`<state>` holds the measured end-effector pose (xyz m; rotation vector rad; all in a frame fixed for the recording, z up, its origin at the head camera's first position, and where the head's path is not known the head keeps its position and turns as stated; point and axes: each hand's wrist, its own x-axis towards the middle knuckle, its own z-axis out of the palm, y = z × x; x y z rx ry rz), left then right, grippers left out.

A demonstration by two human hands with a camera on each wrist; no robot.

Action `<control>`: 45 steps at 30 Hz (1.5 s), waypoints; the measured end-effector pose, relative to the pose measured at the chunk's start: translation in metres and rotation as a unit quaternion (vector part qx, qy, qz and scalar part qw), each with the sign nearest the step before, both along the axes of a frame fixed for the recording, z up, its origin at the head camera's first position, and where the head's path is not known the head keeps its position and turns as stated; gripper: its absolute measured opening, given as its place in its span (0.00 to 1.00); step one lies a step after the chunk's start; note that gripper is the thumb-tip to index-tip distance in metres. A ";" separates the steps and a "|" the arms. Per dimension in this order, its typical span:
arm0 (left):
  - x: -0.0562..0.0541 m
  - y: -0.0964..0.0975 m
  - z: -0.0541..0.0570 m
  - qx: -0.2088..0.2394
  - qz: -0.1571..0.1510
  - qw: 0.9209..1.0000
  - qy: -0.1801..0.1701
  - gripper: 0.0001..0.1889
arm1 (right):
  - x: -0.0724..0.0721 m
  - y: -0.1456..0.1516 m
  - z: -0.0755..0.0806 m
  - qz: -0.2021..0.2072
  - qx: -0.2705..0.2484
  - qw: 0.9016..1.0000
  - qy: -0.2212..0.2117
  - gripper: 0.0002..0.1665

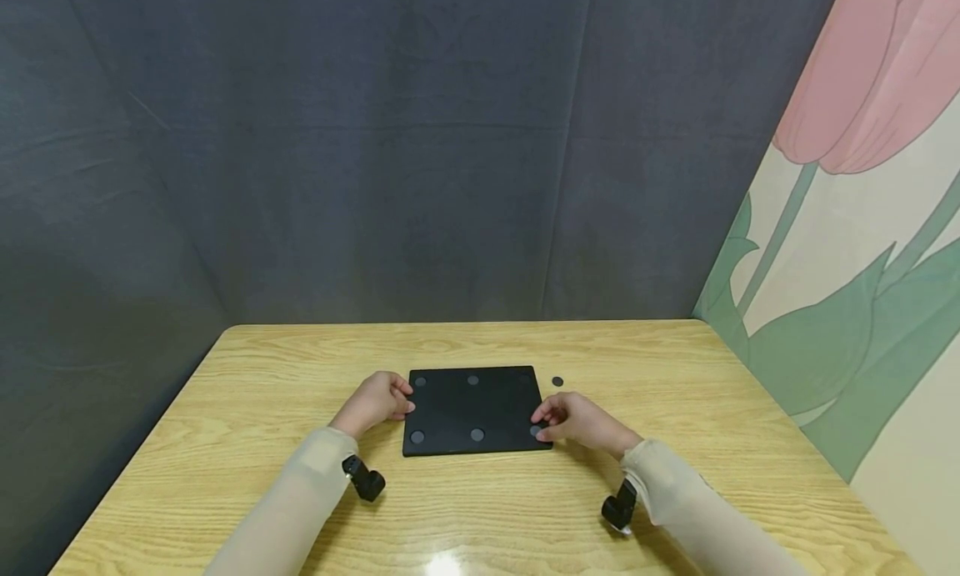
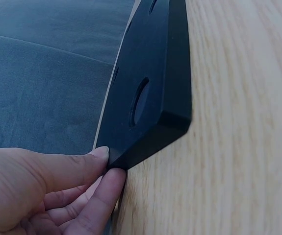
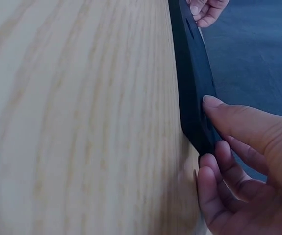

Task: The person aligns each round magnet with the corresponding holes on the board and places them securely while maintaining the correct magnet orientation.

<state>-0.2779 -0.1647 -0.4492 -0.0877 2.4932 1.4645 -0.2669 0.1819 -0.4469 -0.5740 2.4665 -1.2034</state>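
Observation:
A flat black rectangular board (image 1: 450,409) lies on the table, bearing several round grey spots near its edges. In the left wrist view, one spot near a corner shows as a round recess (image 2: 140,102). My left hand (image 1: 381,399) pinches the board's left edge between thumb and fingers. At the near right corner, my right hand (image 1: 577,419) has its thumb (image 3: 229,112) on the board's top and its curled fingers against the side. Part of the grey spot there is hidden by that hand. One loose dark disc (image 1: 557,382) lies just right of the board's far right corner.
The light wood-grain table (image 1: 300,376) extends around the board. Behind it hangs a dark grey curtain (image 1: 375,159), which continues on the left. A wall with painted tulips (image 1: 847,226) stands at the right. Small black cameras (image 1: 363,478) sit on both wrists.

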 end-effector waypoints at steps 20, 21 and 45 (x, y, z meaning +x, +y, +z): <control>0.000 -0.001 0.000 0.001 0.001 1.000 0.001 0.11 | -0.023 0.009 0.028 -0.042 -0.036 0.996 0.063 0.17; 0.000 -0.001 0.000 0.001 0.001 1.000 0.001 0.12 | -0.025 0.010 0.029 -0.048 -0.035 0.996 0.067 0.18; 0.001 0.001 0.000 -0.007 0.004 1.000 0.005 0.11 | -0.059 0.030 0.012 -0.110 -0.044 0.991 0.055 0.23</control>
